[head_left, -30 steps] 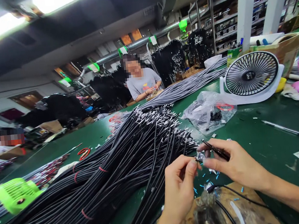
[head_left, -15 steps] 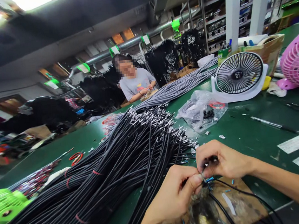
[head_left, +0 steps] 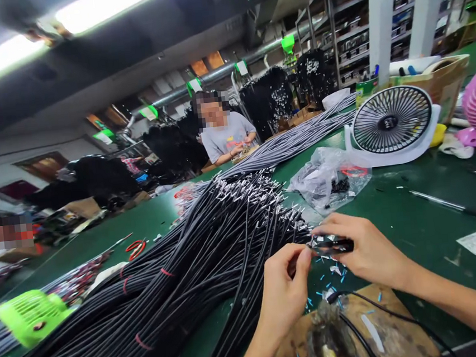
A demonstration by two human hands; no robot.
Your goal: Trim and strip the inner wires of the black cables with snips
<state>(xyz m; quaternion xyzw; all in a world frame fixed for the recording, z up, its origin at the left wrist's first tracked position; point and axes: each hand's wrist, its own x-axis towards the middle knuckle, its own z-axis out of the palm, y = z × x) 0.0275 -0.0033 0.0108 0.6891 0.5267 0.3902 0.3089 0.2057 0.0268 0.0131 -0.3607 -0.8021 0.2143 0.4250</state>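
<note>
My left hand [head_left: 285, 283] is closed in a pinch, thumb against forefinger, at the front ends of the black cable bundle; what sits between the fingertips is too small to make out. My right hand [head_left: 365, 250] grips a dark hand tool [head_left: 332, 243] that looks like small snips, its tip touching or very near my left fingertips. Below the hands, a black cable [head_left: 385, 306] with a short connector end lies over a worn wooden board [head_left: 400, 331]. A metal block wrapped in clear film [head_left: 329, 341] stands on that board. Blue and white offcuts [head_left: 335, 270] are scattered under my hands.
A large bundle of black cables [head_left: 179, 263] with white ends covers the left and middle of the green table [head_left: 401, 213]. A plastic bag [head_left: 326, 178], a white fan [head_left: 390, 121] and a pen [head_left: 450, 201] lie to the right. Across the table sits a person [head_left: 229, 134].
Both hands have lifted away from the board toward the cable ends. The dark tool now points out of my right hand toward my left fingertips. The view has shifted slightly left.
</note>
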